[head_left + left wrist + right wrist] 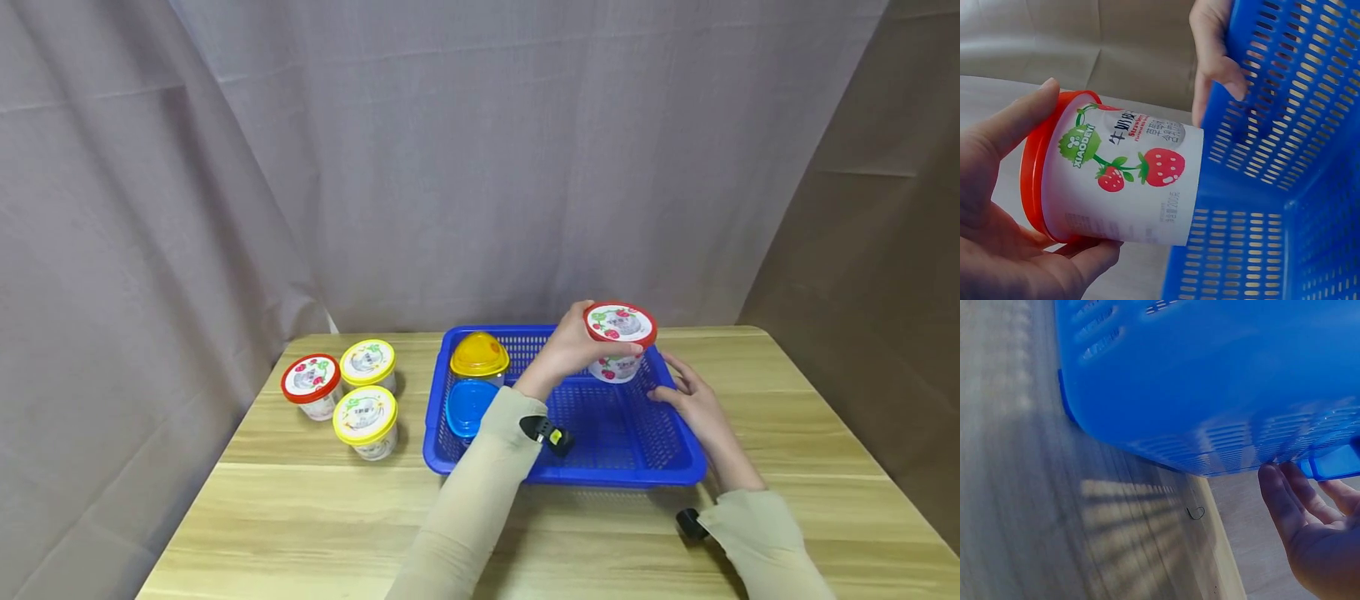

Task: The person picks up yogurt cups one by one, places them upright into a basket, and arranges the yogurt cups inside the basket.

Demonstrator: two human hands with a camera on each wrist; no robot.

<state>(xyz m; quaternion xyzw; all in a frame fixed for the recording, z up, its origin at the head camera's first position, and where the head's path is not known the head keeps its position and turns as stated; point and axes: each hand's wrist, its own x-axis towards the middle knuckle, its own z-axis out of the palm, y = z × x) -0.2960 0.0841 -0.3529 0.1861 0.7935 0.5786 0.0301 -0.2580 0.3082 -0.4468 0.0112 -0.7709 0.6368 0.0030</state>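
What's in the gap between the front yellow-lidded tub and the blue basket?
Only bare wooden tabletop: the head view shows nothing standing between the front yellow-lidded tub and the blue basket.

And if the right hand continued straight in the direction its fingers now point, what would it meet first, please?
Most likely the right-side wall of the blue basket: the right hand is at that rim, its fingers seemingly touching it, though exact contact is hard to judge.
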